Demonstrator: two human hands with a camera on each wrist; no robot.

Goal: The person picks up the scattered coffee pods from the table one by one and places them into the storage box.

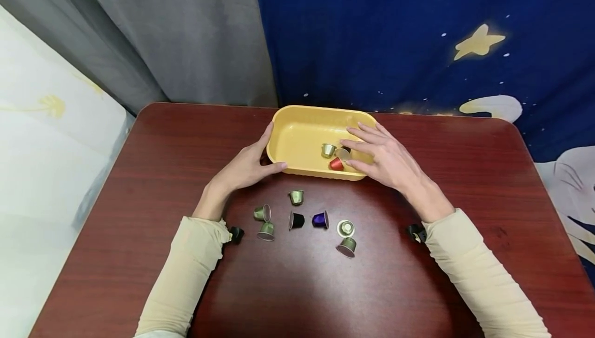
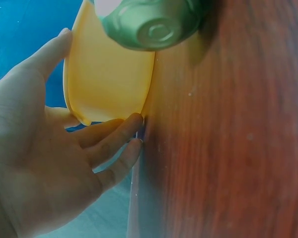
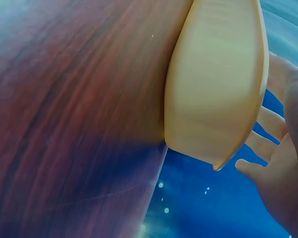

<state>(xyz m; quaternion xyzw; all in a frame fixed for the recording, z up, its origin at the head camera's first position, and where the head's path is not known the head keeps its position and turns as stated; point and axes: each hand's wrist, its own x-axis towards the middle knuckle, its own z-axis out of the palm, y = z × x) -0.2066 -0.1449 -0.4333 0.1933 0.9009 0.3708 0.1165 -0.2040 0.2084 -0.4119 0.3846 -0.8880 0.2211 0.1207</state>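
A yellow plastic bin (image 1: 302, 144) stands near the table's far edge, holding a gold coffee capsule (image 1: 328, 150), a red one (image 1: 337, 164) and one with its pale lid (image 1: 343, 154) showing. My left hand (image 1: 246, 165) grips the bin's left end, thumb on the front rim and fingers along the end wall. Over the right end reaches my right hand (image 1: 390, 159), fingers spread and fairly straight, nothing held between them. In the right wrist view its fingers show above the bin's rim (image 3: 264, 64). A green capsule (image 2: 149, 27) looms large in the left wrist view.
In front of the bin lie several loose capsules on the dark red table (image 1: 395, 286): green ones (image 1: 266, 231), a black one (image 1: 296, 220), a purple one (image 1: 320, 219) and a pale green one (image 1: 346, 228) base up. Behind hang grey (image 1: 195, 33) and blue (image 1: 362, 33) curtains.
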